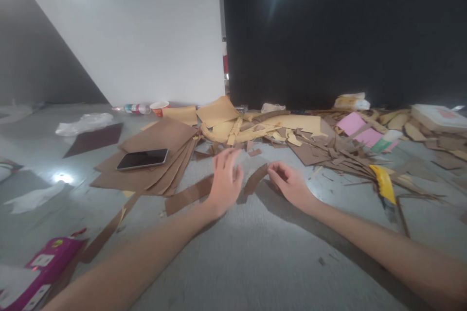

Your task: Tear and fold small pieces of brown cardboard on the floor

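Between thumb and fingers, my right hand [289, 183] pinches the upper right end of a short, curved brown paper strip [256, 178]. Its lower left end reaches toward my left hand [226, 182], which is a little blurred, with fingers apart and nothing visible in them. A wider brown paper strip [189, 195] lies on the grey surface and runs under the left hand, so its right end is hidden. Just beyond both hands are small brown scraps [255, 152].
Brown paper sheets [175, 133] with a phone [143, 159] on top lie to the left. Yellow and brown offcuts [299, 124] spread along the back. A yellow-handled tool [383, 184] lies at right, a purple packet [51, 262] at lower left, a paper cup [159, 108] behind.
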### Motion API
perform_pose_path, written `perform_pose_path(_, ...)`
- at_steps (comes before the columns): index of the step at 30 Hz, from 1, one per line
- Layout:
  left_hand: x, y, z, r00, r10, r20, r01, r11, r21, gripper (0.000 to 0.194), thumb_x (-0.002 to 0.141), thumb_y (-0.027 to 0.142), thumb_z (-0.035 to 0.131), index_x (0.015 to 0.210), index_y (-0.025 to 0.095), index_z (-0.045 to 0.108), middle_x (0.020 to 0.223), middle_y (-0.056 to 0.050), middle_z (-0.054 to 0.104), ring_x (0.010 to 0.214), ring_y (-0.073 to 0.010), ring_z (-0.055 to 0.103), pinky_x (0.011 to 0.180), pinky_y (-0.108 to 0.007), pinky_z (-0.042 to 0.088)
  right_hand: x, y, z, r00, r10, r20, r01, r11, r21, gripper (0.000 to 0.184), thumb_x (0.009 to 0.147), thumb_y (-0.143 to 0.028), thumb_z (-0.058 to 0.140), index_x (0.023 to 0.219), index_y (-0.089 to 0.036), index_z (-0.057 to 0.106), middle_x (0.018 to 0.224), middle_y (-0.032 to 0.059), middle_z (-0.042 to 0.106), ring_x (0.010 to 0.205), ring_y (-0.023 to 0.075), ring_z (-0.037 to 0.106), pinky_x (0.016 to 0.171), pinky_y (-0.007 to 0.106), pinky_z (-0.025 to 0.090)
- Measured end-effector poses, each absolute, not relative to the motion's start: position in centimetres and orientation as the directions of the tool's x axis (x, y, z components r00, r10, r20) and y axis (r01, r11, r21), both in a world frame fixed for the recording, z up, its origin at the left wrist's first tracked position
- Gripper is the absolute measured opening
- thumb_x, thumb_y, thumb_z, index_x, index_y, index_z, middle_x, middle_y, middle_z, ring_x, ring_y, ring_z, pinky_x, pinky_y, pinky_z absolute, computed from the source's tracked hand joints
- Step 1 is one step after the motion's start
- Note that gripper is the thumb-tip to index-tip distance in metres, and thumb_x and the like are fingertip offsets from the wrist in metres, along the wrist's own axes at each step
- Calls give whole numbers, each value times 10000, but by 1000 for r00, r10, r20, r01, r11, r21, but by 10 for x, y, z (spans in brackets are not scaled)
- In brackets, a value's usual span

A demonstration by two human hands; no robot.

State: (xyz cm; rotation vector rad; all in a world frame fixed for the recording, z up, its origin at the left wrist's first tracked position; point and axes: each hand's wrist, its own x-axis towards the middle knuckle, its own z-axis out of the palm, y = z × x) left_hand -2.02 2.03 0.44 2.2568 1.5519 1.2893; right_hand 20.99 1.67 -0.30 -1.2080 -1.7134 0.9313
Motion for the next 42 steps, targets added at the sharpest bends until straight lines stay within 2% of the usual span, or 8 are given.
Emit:
perform_pose_path(5,-39,45,-8,-19,879,476,902,-190,387,477,959,125,502,1413,222,609,1543,-193,401,1437,-419,344,1142,-630,343,210,18,-1,-183,969,166,323,219,-921,368,1007,-582,540,973,-223,609,664,-32,547,538,141,490,517,265,393)
perform_pose_path(11,-40,50,-19,139,905,402,940,-248,234,390,950,133,508,1286,212,690,1481,-151,561,1395,-390,430,1124,-585,379,210,19,-3,-179,970,163,317,213,-924,383,996,-593,545,982,-218,617,695,-19,572,553,146,513,522,269,409)
perform_pose_path(17,-35,45,-14,238,895,378,907,-344,243,299,982,127,483,1199,184,679,1383,-140,658,1316,-329,539,1120,-521,379,209,18,0,-179,972,155,307,205,-930,392,992,-611,545,965,-224,604,679,-28,554,544,145,505,513,269,404)
perform_pose_path(23,-31,39,-10,272,889,370,916,-357,184,220,988,207,562,1180,187,666,1148,-130,672,1158,-336,587,987,-480,466,209,22,-2,-53,974,221,231,227,-946,416,983,-637,552,954,-222,568,634,-44,513,530,143,492,519,279,410)
perform_pose_path(28,-33,42,-12,298,874,383,880,-407,245,237,1007,191,540,1199,161,676,1298,-132,657,1241,-312,558,1041,-443,470,213,38,-14,141,963,229,47,224,-973,347,953,-540,602,1064,-233,487,949,14,643,533,107,553,566,297,486)
perform_pose_path(33,-33,41,-12,322,877,358,875,-420,241,296,1038,174,487,1287,154,646,1277,-134,702,1215,-310,585,1027,-446,471,214,43,-24,105,973,207,20,206,-978,372,918,-439,610,1184,-254,426,1134,44,620,553,97,596,604,316,540)
perform_pose_path(38,-34,38,-16,373,867,329,877,-446,181,329,1075,206,403,1298,145,637,1022,-139,737,1077,-329,625,933,-452,490,215,39,-23,69,969,237,96,230,-968,307,928,-395,553,1173,-250,438,1111,38,616,573,89,581,629,291,535)
perform_pose_path(42,-37,39,-16,356,875,329,844,-452,289,374,1041,157,413,1337,192,639,920,-107,715,1042,-309,647,915,-416,503,214,38,-19,75,974,215,47,212,-976,292,893,-380,595,1128,-247,484,1067,14,601,560,89,573,608,286,513)
